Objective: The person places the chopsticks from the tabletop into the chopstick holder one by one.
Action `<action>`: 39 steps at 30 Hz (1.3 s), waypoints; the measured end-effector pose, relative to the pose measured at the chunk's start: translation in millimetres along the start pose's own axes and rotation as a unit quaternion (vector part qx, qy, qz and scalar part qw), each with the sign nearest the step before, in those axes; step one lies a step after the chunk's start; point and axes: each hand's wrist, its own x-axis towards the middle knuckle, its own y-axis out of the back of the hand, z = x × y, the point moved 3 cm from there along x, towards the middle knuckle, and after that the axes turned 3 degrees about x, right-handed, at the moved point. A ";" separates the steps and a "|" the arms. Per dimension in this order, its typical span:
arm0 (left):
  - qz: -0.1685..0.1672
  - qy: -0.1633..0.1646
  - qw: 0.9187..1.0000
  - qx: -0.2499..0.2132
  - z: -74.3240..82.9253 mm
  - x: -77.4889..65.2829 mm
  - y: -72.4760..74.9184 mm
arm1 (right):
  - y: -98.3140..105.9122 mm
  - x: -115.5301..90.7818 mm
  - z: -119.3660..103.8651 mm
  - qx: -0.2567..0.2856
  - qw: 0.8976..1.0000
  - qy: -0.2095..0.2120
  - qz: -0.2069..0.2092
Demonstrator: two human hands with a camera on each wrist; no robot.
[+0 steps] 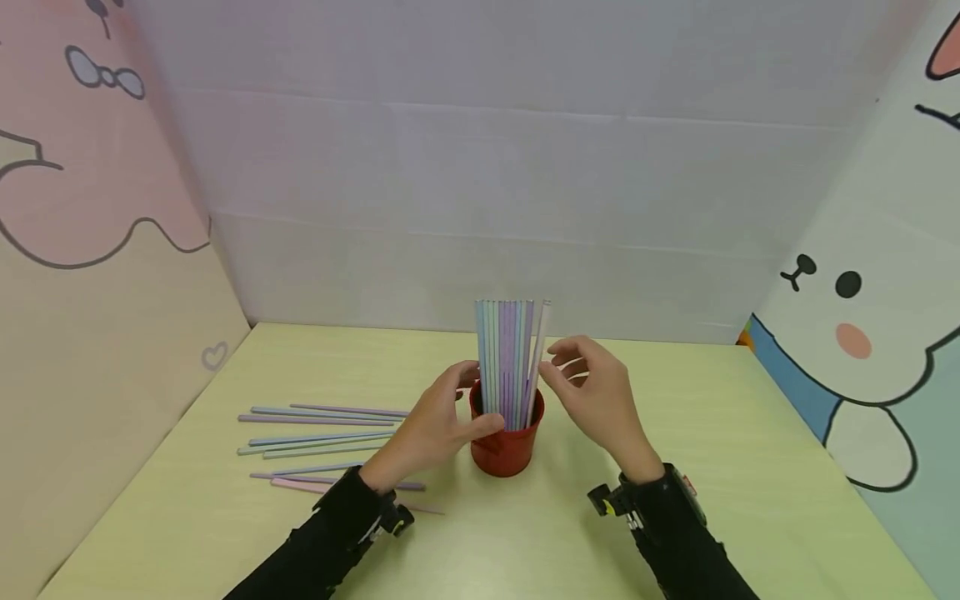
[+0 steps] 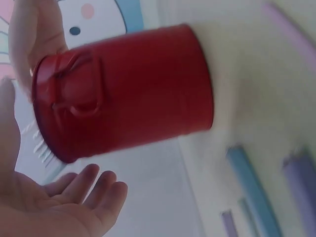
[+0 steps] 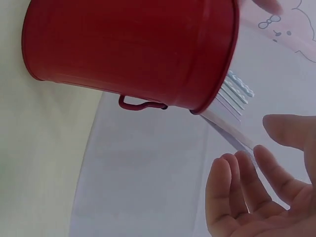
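Observation:
A small red metal bucket [image 1: 504,454] with side handles stands upright on the table. Upright in it is a row of thin straw-like sticks [image 1: 504,358] in pastel blue, green and purple. One pale pink stick [image 1: 538,350] leans to the right of the others. My left hand [image 1: 442,421] is spread at the bucket's left side, thumb in front of the rim; in the left wrist view its fingers [image 2: 106,197] are apart from the bucket. My right hand [image 1: 596,396] hovers right of the pink stick, its fingers loosely bent and holding nothing.
More pastel sticks [image 1: 322,419] lie in loose groups on the pale yellow table [image 1: 735,500], left of the bucket and partly under my left forearm. A white sheet [image 1: 510,175] hangs behind, with cartoon-printed panels [image 1: 847,358] at both sides.

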 end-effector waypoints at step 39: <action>-0.117 -0.049 0.937 0.326 -110.6 -21.8 132.1 | -47.2 -56.3 37.8 0.218 0.939 -0.166 -0.207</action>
